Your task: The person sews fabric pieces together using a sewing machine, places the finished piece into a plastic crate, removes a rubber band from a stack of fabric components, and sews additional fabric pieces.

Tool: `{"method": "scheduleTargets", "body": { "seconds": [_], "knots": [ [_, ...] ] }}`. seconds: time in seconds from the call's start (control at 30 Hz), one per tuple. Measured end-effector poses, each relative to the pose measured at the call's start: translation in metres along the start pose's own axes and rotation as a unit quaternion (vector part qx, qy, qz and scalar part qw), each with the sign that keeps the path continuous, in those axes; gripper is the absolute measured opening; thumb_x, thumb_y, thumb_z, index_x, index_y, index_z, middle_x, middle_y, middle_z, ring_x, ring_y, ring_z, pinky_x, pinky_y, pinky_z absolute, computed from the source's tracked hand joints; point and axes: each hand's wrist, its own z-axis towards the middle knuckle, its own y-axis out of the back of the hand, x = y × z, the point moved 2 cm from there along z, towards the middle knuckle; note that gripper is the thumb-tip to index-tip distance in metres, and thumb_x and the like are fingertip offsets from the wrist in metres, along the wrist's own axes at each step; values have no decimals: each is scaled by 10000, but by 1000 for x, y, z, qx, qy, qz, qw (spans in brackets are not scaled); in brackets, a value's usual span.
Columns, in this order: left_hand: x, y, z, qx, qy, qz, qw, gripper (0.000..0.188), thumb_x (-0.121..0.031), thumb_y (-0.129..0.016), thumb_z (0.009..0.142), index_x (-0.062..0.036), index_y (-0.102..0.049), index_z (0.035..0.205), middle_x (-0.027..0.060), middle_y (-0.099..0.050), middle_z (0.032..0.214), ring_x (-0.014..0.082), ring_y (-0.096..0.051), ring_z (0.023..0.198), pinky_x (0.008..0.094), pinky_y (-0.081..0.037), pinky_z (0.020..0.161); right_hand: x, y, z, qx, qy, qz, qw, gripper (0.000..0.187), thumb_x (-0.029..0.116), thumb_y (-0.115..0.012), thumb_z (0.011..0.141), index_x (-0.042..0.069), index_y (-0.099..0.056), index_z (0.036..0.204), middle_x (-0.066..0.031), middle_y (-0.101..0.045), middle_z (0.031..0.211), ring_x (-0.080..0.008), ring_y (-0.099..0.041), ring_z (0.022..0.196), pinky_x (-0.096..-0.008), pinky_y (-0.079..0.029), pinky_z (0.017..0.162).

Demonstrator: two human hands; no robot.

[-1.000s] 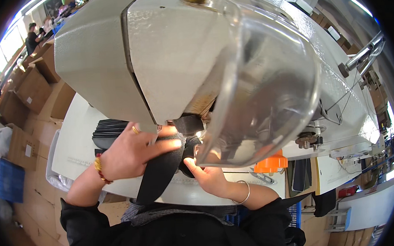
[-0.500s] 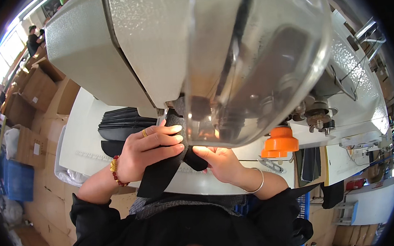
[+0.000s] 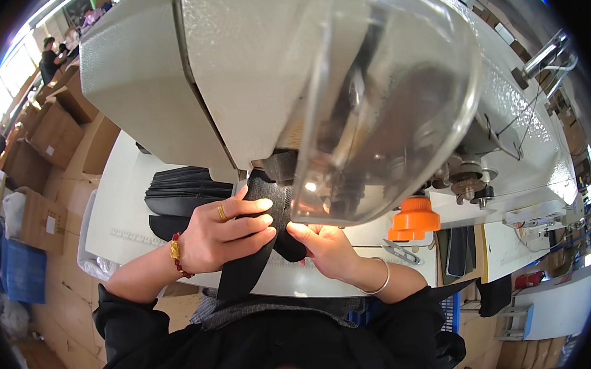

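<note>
A black fabric piece [image 3: 243, 272] passes under the head of a grey sewing machine [image 3: 144, 85], its lower end hanging off the table's near edge. My left hand [image 3: 211, 240] presses on it from the left, fingers bent over its surface close to the machine's needle area. On the other side, my right hand [image 3: 330, 250] pinches the folded edge of the same piece between thumb and fingers. The needle itself is hidden behind the machine head. A fanned stack of black pieces [image 3: 184, 191] lies on the white table [image 3: 117, 202], left of my left hand.
A clear plastic shield [image 3: 386, 111] bulges above my right hand. An orange cap [image 3: 413, 219] and thread snips [image 3: 401, 251] are on the right. Cardboard boxes [image 3: 44, 220] and a blue bin [image 3: 27, 272] stand at left; a person [image 3: 50, 61] is far back.
The machine sits slightly farther right in the view. More of the fabric's upper part shows beside my left fingers, and its hanging end has swung a little right. Both hands keep their hold.
</note>
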Motion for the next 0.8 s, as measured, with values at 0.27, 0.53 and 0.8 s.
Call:
{"method": "scheduleTargets", "body": {
  "seconds": [0.27,0.53,0.8],
  "knots": [
    [2,-10,-3,-20,-84,105,991,168,-85,-783,722,-92,-718,876,27,-653,984,229,-685,1053,425,-638,862,8,-4,-2,-8,16,-34,999,149,206,-615,1039,59,-602,1060,-13,-625,778,-95,-592,670,-268,-477,556],
    [2,-9,-8,0,-92,91,992,152,-108,-761,731,-102,-706,872,19,-618,954,218,-658,1096,431,-633,832,14,-26,-20,-2,49,-111,993,256,231,-601,1051,53,-453,940,-10,-589,708,-42,-497,580,-226,-356,470],
    [7,3,7,-25,-88,64,994,127,-76,-759,738,-90,-703,851,24,-616,922,217,-665,1082,348,-605,661,38,-33,-24,23,57,-155,986,206,236,-567,1061,39,-565,1002,23,-555,671,-55,-515,615,-255,-414,550]
  ]
}}
